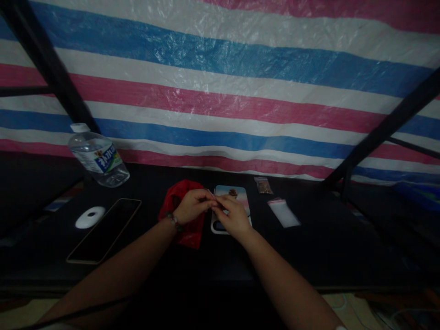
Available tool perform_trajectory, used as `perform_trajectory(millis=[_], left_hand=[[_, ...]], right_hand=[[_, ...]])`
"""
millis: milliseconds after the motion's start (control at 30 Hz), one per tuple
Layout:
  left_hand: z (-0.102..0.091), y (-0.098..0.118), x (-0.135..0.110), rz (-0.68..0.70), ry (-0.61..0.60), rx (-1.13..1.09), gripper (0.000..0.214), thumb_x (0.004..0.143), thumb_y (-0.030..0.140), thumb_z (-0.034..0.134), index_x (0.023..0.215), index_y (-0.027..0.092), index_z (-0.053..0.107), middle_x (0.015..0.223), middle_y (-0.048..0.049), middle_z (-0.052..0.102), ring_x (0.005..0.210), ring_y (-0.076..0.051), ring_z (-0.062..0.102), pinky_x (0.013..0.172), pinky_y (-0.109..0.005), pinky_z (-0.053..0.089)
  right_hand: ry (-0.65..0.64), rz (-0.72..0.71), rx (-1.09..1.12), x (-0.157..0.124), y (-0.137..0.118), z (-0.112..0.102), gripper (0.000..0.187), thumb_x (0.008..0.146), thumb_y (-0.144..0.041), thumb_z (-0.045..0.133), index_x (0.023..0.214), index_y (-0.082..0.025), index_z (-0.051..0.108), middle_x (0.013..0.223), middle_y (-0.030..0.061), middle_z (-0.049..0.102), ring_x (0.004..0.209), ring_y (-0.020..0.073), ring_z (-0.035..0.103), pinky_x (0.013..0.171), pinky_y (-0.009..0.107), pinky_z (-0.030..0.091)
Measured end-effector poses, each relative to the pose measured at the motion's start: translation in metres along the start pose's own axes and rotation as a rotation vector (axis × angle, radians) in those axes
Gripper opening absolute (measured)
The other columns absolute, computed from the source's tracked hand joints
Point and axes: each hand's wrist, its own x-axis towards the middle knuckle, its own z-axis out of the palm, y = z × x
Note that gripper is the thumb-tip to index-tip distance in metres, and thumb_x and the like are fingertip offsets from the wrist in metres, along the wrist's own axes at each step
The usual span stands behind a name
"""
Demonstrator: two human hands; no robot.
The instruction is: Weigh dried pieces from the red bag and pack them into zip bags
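Observation:
My left hand (191, 206), a beaded bracelet at its wrist, meets my right hand (235, 217) fingertip to fingertip. Both are closed in a pinch; a thin pale edge shows at the left fingers, but what they hold is too small to make out. Under my right hand lies a small pocket scale (242, 195) with a pale, picture-like top and a dark display, partly covered. A little brown heap (233, 192) sits on its upper part. The open red plastic bag (192, 234) lies beneath and beside my left hand, with a dark inside.
Right of the scale lie a small zip bag with brown contents (263, 185) and clear zip bags (283, 212). On the left are a phone (105, 231), a white round case (90, 217) and a large water bottle (99, 158). Striped sheeting (220, 91) hangs behind the black table (330, 247).

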Motion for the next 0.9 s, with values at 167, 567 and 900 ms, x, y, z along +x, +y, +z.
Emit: perform_trajectory(millis=[167,567,900], left_hand=[[-0.002,0.000,0.000,0.068,-0.009,0.063,0.023,0.081,0.035,0.061,0.072,0.014,0.064,0.070,-0.0035,0.064,0.064,-0.012,0.057,0.060,-0.023,0.046],[-0.003,0.006,-0.001,0.191,-0.066,0.268,0.024,0.084,0.029,0.054,0.068,0.014,0.062,0.066,-0.0029,0.062,0.061,-0.011,0.056,0.059,-0.021,0.042],[0.002,0.010,-0.004,0.247,0.002,0.464,0.015,0.066,0.013,0.051,0.052,0.015,0.047,0.051,0.0036,0.046,0.050,-0.008,0.042,0.050,-0.019,0.030]], right_hand=[[-0.022,0.043,0.100,0.003,0.003,-0.003,0.025,0.088,-0.023,0.054,0.107,-0.025,0.068,0.091,0.0030,0.070,0.084,0.0169,0.064,0.077,0.030,0.050],[0.080,0.064,-0.021,0.003,0.001,-0.001,0.021,0.087,-0.022,0.050,0.081,-0.019,0.069,0.076,0.0040,0.070,0.070,0.0153,0.064,0.066,0.025,0.049],[0.273,-0.023,-0.328,-0.002,-0.006,0.000,0.015,0.076,-0.013,0.050,0.063,-0.021,0.053,0.062,0.0009,0.055,0.060,0.0149,0.054,0.060,0.025,0.046]])
